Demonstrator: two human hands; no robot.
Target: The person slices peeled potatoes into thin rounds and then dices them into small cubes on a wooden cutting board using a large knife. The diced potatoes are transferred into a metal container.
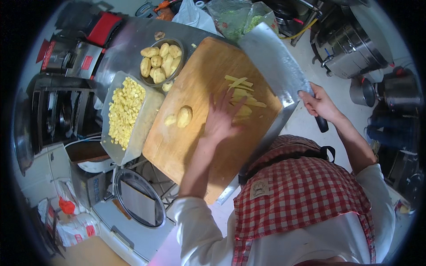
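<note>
On a wooden cutting board (186, 143) lie cut potato sticks and slices (244, 96). My left hand (221, 116), slightly blurred, is over their left edge with its fingers spread; whether it touches them I cannot tell. In my right hand (316, 101) is a large cleaver (274, 61) by its black handle, the broad blade raised at the board's right edge. A peeled potato (184, 116) and a smaller potato piece (170, 119) rest on the board left of my left hand.
Left of the board stand a plastic tub (151, 106) of diced potato and a metal bowl (182, 66) of peeled potatoes. Plastic bags (229, 16) with green contents lie beyond the board. A round metal tray (163, 212) is at lower left, a large steel pot (361, 50) at upper right.
</note>
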